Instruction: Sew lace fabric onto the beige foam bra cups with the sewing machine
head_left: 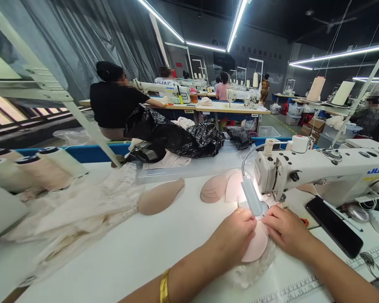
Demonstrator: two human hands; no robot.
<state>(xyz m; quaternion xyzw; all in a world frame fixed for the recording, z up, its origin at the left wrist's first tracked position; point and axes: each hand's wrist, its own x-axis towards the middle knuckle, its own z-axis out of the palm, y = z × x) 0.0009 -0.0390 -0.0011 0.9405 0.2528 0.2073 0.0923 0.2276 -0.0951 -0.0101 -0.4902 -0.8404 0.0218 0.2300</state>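
Note:
Under the lit lamp of the sewing machine, both of my hands work at a pale pink bra cup. My left hand pinches the cup's upper left edge, its fingers closed. On the other side, my right hand has its fingers closed at the upper right edge, close below the needle area. White lace spreads out beneath the cup. Behind the lamp lies more pink padding, beside a beige-pink cup. The exact seam between my fingertips is hidden by the lamp and fingers.
A beige cup joins white lace fabric on the left. Thread cones stand beyond it. On the right lie a black phone, a pen and printed rulers. Black plastic bags and a seated co-worker are ahead.

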